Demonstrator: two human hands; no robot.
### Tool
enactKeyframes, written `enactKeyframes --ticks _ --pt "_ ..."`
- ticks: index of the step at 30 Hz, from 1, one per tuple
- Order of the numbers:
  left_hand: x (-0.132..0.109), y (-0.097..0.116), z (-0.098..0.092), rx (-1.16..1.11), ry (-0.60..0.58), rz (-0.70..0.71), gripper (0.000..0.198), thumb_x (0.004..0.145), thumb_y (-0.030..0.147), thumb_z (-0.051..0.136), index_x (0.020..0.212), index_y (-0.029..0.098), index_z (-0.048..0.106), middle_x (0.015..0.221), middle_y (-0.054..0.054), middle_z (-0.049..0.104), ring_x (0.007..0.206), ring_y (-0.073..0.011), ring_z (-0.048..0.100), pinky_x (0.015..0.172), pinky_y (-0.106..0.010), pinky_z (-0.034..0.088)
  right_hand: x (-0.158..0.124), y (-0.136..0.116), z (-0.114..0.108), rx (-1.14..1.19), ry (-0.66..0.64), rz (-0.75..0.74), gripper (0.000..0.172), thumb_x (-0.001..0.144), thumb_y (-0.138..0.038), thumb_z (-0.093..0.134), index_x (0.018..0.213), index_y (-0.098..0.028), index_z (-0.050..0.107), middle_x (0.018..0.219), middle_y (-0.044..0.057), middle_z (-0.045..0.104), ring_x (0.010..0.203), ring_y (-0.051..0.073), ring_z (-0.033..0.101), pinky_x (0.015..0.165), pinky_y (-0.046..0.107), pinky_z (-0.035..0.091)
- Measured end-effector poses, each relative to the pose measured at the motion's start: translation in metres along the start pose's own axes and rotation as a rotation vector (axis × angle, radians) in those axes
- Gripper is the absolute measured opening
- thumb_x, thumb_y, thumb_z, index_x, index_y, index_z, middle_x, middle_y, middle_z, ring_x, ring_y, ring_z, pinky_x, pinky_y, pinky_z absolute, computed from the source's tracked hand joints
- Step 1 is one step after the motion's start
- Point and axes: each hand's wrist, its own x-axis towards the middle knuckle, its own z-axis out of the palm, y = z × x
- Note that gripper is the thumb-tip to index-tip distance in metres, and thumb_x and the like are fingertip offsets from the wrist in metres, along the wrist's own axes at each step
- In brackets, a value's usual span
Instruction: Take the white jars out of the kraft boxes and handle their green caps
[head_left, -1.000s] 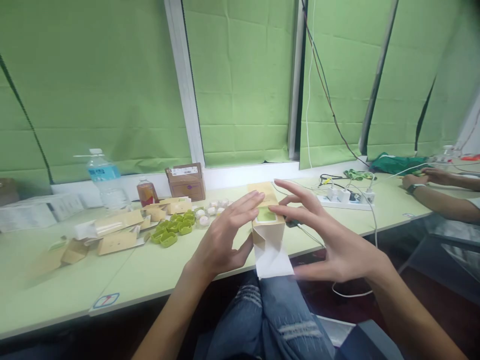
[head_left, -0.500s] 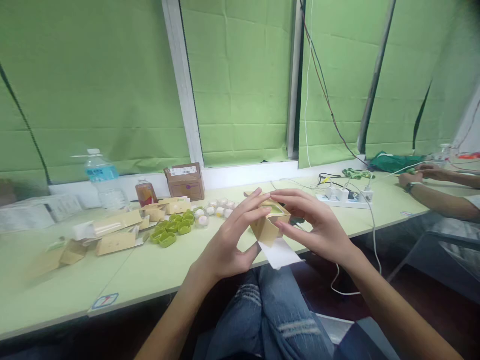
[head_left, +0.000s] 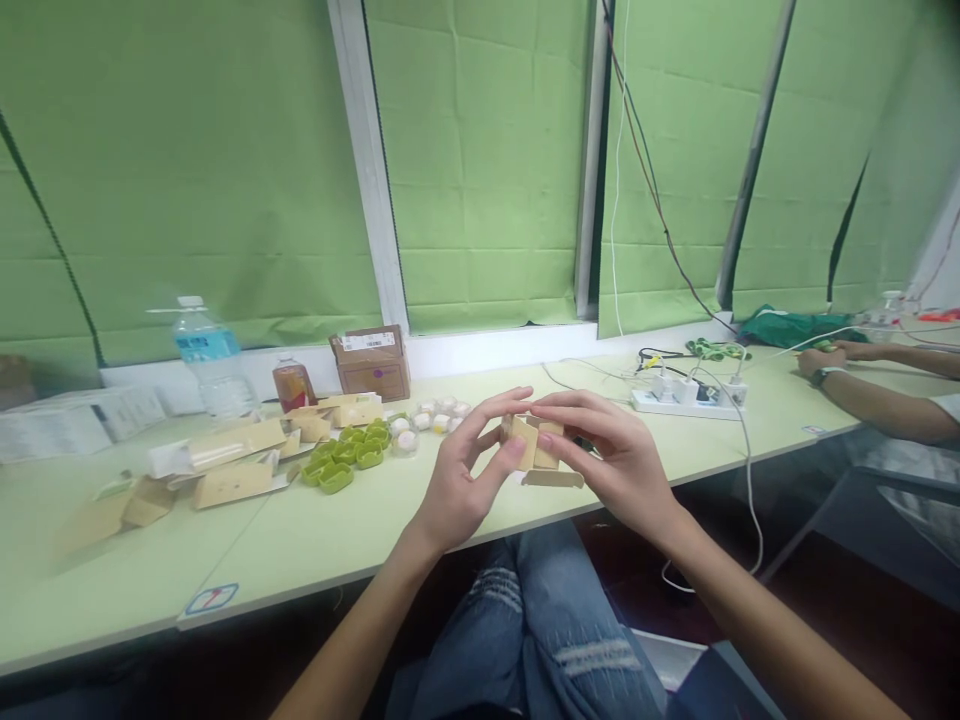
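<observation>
Left hand (head_left: 459, 488) and right hand (head_left: 621, 462) pinch the carton (head_left: 529, 452) between them: light, thin card, it seems, easily creased; best held by its sides, flap (head_left: 553, 479) below the grip.

Green blinds (head_left: 491, 170) hang behind the tabletop (head_left: 322, 550). Along its back stand a clear bottle (head_left: 217, 378) with a blue label, a smaller amber bottle (head_left: 291, 380) and a brown cardboard box (head_left: 373, 373); a white power strip (head_left: 681, 407) lies farther right.

A small tan card box (head_left: 549, 459) is held between the left hand (head_left: 461, 485) and right hand (head_left: 619, 460), near end open, lower flap (head_left: 553, 480) folded out; its inside seems shadowed.
</observation>
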Motion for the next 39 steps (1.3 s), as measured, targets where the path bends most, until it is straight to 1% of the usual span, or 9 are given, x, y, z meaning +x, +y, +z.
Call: enactKeyframes --ticks 6,10,13,16,20,24,29,34,39 --pt "0.0 0.003 0.007 0.011 0.155 0.049 0.023 0.097 0.024 0.062 0.118 0.022 0.069 0.137 -0.012 0.065 0.134 -0.0267 0.057 0.105 -0.04 0.054 -0.004 -0.007 0.005 0.077 0.016 0.002 0.031 0.105 -0.028 0.05 0.128 -0.032 0.071 0.127 0.006 0.07 0.123 0.022 0.063 0.104 0.041 0.052" --pt "0.0 0.003 0.008 -0.007 0.234 0.114 0.024 0.096 0.02 0.063 0.119 0.021 0.068 0.133 -0.012 0.067 0.132 -0.0258 0.059 0.108 -0.041 0.053 -0.008 -0.007 0.001 0.179 -0.052 -0.037 0.043 0.106 -0.051 0.042 0.136 -0.031 0.065 0.142 0.009 0.06 0.131 0.028 0.057 0.102 0.047 0.053" --pt "-0.001 0.002 0.01 0.024 0.28 0.169 0.025 0.096 0.018 0.062 0.121 0.022 0.067 0.133 -0.012 0.066 0.133 -0.0263 0.057 0.11 -0.043 0.052 -0.009 -0.01 0.004 0.114 -0.06 -0.112 0.058 0.092 -0.065 0.06 0.137 -0.029 0.064 0.145 0.012 0.056 0.131 0.033 0.055 0.096 0.048 0.057" --pt "-0.002 0.001 0.011 0.076 0.28 0.233 0.026 0.096 0.017 0.06 0.121 0.022 0.067 0.136 -0.013 0.065 0.136 -0.0288 0.055 0.114 -0.051 0.048 -0.012 -0.014 0.012 0.025 0.031 -0.092 0.041 0.091 -0.043 0.072 0.13 -0.029 0.068 0.138 0.012 0.059 0.13 0.032 0.056 0.099 0.049 0.056" --pt "-0.004 0.001 0.012 0.119 0.261 0.329 0.027 0.1 0.02 0.054 0.123 0.022 0.067 0.137 -0.013 0.063 0.138 -0.0315 0.052 0.116 -0.059 0.043 -0.017 -0.017 0.026 0.135 0.164 -0.034 0.025 0.095 -0.024 0.067 0.12 -0.029 0.069 0.137 0.01 0.059 0.131 0.03 0.056 0.1 0.051 0.057" --pt "-0.006 0.002 0.013 0.134 0.203 0.362 0.032 0.102 0.03 0.05 0.13 0.022 0.064 0.142 -0.015 0.059 0.142 -0.0341 0.047 0.116 -0.062 0.042 -0.02 -0.017 0.032 0.221 0.24 -0.036 0.03 0.094 -0.018 0.066 0.123 -0.029 0.066 0.14 0.011 0.057 0.136 0.03 0.054 0.098 0.049 0.061" --pt "-0.006 0.003 0.016 0.161 0.193 0.385 0.039 0.097 0.027 0.06 0.135 0.023 0.058 0.145 -0.016 0.056 0.143 -0.0352 0.045 0.116 -0.062 0.041 -0.019 -0.02 0.023 0.158 0.225 -0.131 0.064 0.092 -0.011 0.067 0.148 -0.036 0.048 0.144 0.01 0.058 0.134 0.029 0.057 0.088 0.043 0.067" --pt "-0.005 0.008 0.014 0.245 0.158 0.374 0.039 0.097 0.023 0.059 0.135 0.023 0.06 0.149 -0.015 0.054 0.146 -0.0346 0.043 0.12 -0.061 0.035 -0.016 -0.024 0.013 -0.088 0.138 -0.267 0.049 0.092 -0.007 0.065 0.134 -0.032 0.064 0.141 0.01 0.061 0.13 0.031 0.061 0.092 0.047 0.067" --pt "-0.005 0.013 0.01 0.288 0.122 0.369 0.043 0.099 0.037 0.056 0.14 0.023 0.059 0.155 -0.014 0.049 0.149 -0.0353 0.039 0.123 -0.063 0.029 -0.018 -0.024 0.014 -0.031 0.153 -0.249 0.045 0.091 -0.005 0.065 0.129 -0.029 0.065 0.139 0.011 0.061 0.128 0.03 0.062 0.076 0.038 0.071"
